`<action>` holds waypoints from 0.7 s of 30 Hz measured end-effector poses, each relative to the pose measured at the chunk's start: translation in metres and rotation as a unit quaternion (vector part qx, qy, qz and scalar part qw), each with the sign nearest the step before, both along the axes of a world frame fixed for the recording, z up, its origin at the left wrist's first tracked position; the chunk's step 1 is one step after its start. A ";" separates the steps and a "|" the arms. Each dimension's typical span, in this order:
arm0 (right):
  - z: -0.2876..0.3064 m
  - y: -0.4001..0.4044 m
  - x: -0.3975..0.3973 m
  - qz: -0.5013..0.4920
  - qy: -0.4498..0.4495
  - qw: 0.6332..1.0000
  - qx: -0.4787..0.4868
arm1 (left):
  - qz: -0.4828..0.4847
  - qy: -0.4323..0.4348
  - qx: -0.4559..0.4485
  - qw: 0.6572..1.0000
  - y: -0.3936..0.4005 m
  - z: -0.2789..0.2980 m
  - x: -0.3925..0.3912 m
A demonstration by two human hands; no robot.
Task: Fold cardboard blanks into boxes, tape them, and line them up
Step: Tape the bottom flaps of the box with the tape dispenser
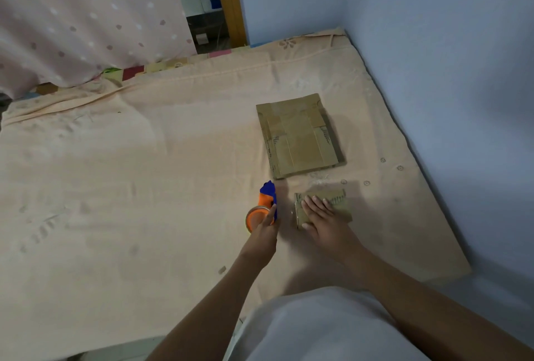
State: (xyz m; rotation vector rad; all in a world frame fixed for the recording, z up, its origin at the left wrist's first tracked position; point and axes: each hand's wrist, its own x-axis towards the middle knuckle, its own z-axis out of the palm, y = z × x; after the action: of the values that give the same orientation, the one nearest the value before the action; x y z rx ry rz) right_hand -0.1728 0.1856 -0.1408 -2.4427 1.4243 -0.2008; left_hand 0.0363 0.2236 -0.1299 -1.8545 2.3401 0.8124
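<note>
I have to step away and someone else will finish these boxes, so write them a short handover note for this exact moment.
Left hand: grips the orange-and-blue tape dispenser, which sits on the peach bedsheet.
Right hand: lies flat, fingers straight, pressing on the small folded brown cardboard box.
Stack of flat brown cardboard blanks: lies on the sheet just beyond the box, towards the blue wall.
Done: one box folded; whether its tape is fully on cannot be told.
Left: finish this box if needed, fold and tape the remaining blanks, then line the boxes up.
</note>
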 end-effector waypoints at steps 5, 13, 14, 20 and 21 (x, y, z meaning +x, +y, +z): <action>-0.001 -0.002 -0.002 0.024 0.000 1.000 0.001 | 0.087 0.008 0.045 0.995 0.000 0.010 -0.017; 0.000 -0.008 -0.005 0.034 -0.043 0.994 0.091 | 0.235 0.179 -0.065 0.953 -0.022 0.057 -0.071; -0.001 -0.009 -0.005 0.038 -0.048 0.993 0.098 | 0.251 0.192 -0.052 0.947 -0.023 0.060 -0.076; 0.002 -0.013 -0.010 -0.014 -0.134 0.974 0.184 | 0.353 0.227 0.040 0.907 -0.026 0.055 -0.091; 0.007 -0.014 -0.013 -0.035 -0.156 0.967 0.200 | 0.374 0.231 0.057 0.896 -0.027 0.056 -0.092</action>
State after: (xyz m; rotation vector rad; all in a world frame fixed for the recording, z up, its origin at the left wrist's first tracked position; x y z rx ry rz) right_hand -0.1857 0.1714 -0.1342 -1.9399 1.2681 -0.2713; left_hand -0.0557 0.1969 -0.0739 -2.7805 1.6285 1.5592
